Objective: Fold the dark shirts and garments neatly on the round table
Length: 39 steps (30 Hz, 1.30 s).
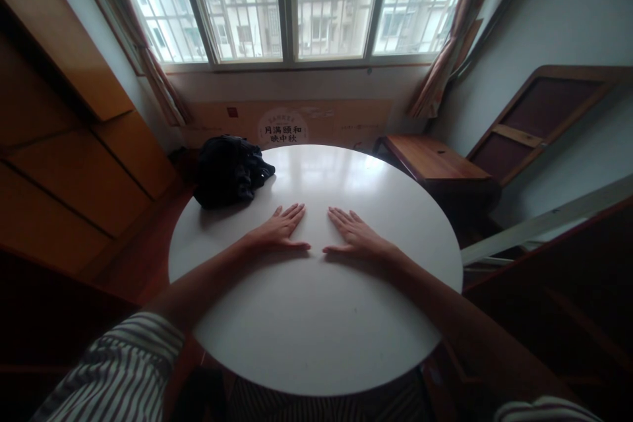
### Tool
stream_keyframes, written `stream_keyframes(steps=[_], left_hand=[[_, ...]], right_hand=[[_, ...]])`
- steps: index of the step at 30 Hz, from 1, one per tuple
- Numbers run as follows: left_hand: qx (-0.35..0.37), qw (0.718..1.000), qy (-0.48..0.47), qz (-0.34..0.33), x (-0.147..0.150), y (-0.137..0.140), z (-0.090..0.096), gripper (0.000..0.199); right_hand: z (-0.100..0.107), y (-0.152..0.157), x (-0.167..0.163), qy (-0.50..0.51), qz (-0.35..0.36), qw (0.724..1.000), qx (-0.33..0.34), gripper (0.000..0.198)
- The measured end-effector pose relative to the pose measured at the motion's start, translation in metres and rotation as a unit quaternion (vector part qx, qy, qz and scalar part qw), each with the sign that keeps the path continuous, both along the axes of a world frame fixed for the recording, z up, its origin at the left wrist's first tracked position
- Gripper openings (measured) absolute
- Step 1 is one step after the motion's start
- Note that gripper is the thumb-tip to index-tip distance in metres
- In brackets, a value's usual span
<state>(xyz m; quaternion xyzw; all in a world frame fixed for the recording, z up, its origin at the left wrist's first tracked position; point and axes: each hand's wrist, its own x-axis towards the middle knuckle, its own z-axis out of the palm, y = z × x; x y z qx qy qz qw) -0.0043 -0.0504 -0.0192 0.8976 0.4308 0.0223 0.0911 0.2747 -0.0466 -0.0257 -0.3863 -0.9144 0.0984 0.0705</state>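
Both palms rest face down on a round white table (316, 323). My left hand (281, 229) lies left of the middle with its fingers stretched out and its thumb pointing right. Opposite it, my right hand (357, 233) is flat as well, thumb pointing left. A narrow strip of bare tabletop separates the two hands, and neither holds anything. Beyond my left hand, near the table's back left edge, sits a dark bundle (227, 171), perhaps a bag or folded cloth; its details are lost in shadow.
A barred window (326, 6) with curtains (435, 79) fills the back wall. Below it leans a long printed cardboard panel (212, 120). Wooden cabinets (74, 171) line the left side. At the back right are a small wooden stand (435, 157) and a framed panel (544, 112).
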Motion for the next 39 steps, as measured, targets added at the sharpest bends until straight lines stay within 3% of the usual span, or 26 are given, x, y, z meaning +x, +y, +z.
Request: stream_keyframes(steps=[39], left_hand=[[-0.019, 1.0, -0.012, 0.001, 0.0001, 0.002, 0.0021, 0.109]], right_hand=[[0.002, -0.0009, 0.0004, 0.002, 0.0, 1.0, -0.001, 0.109]])
